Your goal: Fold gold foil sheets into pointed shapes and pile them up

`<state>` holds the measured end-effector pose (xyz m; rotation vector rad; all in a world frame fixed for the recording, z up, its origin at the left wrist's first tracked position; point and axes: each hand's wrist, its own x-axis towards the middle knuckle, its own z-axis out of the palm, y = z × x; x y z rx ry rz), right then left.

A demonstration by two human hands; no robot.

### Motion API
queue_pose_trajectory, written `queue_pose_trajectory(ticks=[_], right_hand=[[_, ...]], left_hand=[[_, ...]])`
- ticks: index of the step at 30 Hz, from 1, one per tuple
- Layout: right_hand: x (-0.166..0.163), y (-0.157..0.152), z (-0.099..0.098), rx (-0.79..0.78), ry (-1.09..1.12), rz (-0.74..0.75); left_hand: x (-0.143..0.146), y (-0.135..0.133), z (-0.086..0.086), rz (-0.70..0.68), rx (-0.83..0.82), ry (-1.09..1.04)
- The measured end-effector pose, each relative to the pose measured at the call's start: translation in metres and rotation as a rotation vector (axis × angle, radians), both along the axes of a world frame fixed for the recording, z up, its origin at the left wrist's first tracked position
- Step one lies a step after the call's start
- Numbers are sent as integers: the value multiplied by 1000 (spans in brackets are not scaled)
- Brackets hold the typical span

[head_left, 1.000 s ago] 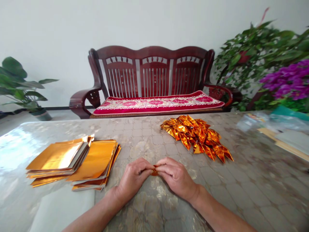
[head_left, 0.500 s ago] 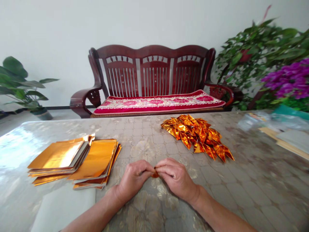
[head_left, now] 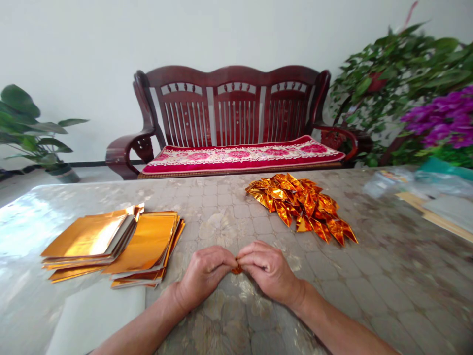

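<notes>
Near the middle of the table, my left hand [head_left: 208, 272] and my right hand [head_left: 270, 269] meet over a small piece of orange-gold foil paper [head_left: 237, 269]. Thumb and fingers of each hand pinch it from either side, and they cover most of it, so its folded shape is mostly hidden. To the left lie two stacks of flat gold foil sheets, a left stack [head_left: 86, 236] and a right stack [head_left: 146, 241] that partly overlap. Beyond my right hand is a heap of folded, pointed foil pieces [head_left: 301, 204].
A pale grey sheet [head_left: 99, 315] lies by my left forearm. Plastic bags [head_left: 395, 181] and tan boards [head_left: 449, 224] rest at the table's right. Behind the patterned table [head_left: 218, 197] stands a wooden bench [head_left: 236, 113], with potted plants on both sides.
Both hands keep their pinch on the foil paper in nearly the same place. The view has shifted very slightly; the stacks and the heap look unchanged.
</notes>
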<state>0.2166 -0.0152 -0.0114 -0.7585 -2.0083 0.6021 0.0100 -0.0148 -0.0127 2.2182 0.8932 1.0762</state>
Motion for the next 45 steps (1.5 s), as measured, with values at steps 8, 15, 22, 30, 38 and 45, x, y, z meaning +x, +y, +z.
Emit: queue_pose_trajectory(ticks=[8, 15, 22, 30, 38, 45], right_hand=[[-3, 0, -5, -100, -4, -56], [-3, -1, -7, -146, 2, -79], [-5, 0, -7, -169, 4, -76], [-4, 9, -10, -221, 91, -150], [-3, 12, -18, -377, 136, -226], [-4, 11, -21, -492, 201, -245]], left_hand=[[3, 0, 0, 58, -71, 38], [7, 3, -3, 158, -180, 36], [8, 1, -1, 179, -213, 32], [8, 11, -7, 388, -254, -67], [3, 14, -10, 468, -235, -127], [0, 16, -14, 501, -218, -140]])
